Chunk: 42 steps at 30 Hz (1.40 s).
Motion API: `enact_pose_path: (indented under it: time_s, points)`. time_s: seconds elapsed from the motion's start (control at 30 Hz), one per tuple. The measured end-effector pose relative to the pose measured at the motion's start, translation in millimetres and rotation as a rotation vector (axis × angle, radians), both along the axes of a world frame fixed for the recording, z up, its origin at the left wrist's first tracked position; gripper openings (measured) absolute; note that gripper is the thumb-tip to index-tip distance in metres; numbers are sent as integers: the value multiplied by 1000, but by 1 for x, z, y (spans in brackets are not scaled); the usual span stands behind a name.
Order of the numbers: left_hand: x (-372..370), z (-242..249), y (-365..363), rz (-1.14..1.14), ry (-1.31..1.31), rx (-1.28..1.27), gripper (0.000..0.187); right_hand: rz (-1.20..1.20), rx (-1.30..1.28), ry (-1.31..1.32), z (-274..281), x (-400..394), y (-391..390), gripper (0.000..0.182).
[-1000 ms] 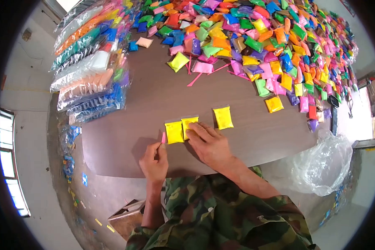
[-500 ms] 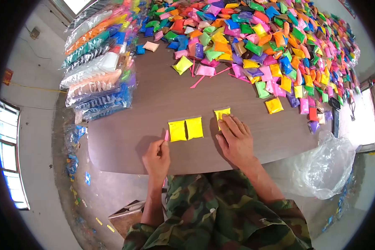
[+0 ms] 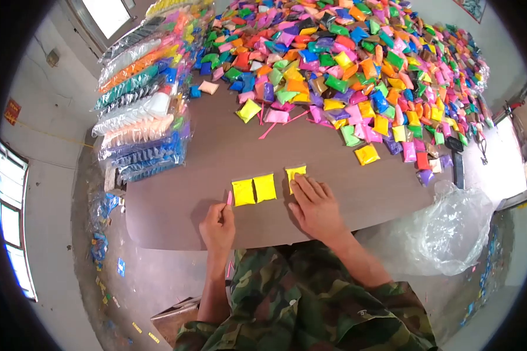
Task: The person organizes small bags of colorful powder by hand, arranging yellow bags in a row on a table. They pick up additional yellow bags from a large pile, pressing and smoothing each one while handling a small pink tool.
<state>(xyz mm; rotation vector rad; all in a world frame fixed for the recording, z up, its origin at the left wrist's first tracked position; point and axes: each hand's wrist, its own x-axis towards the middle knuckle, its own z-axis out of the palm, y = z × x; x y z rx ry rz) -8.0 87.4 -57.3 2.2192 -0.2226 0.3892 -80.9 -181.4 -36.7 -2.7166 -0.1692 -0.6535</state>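
Note:
Two bright yellow packets, the left one and the right one, lie side by side on the brown table. My left hand is closed around a thin pink tool, its tip pointing up beside the left packet. Farther right, a third yellow packet lies partly covered by the fingertips of my right hand. The fingers of that hand are stretched out and rest on the packet, pressing it against the table.
A large heap of colourful packets covers the back and right of the table. Stacked clear bags of sorted packets stand at the left. Pink strips lie near the heap. A clear plastic bag hangs at the right edge.
The camera view has shifted, so the table items appear moved. My right hand and its packet appear slightly nearer the two yellow packets. My left hand still holds the pink tool.

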Motion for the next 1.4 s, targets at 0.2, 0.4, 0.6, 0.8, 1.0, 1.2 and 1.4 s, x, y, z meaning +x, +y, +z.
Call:
enact_pose_path:
  time_s: [0.2,0.4,0.6,0.8,1.0,1.2,1.4]
  points:
    - [0,-1,2,-27,-23,-8,10,-7,32,-31,-3,-1,-2,55]
    - [-2,50,-39,-179,22,0,10,54,142,-4,-4,-3,-10,47]
    - [13,50,-92,-412,2,262,12,124,181,-67,-5,-7,-12,41]
    - [26,46,-103,-482,11,447,10,123,167,-49,-5,-2,-14,43]
    - [29,49,-107,-452,-3,489,9,98,222,-16,0,-2,-13,44]
    - [22,49,-119,-518,-10,387,8,103,201,-12,-1,-4,-15,41]
    - [36,41,-130,-535,-44,529,9,98,191,-25,-3,-3,-15,38]
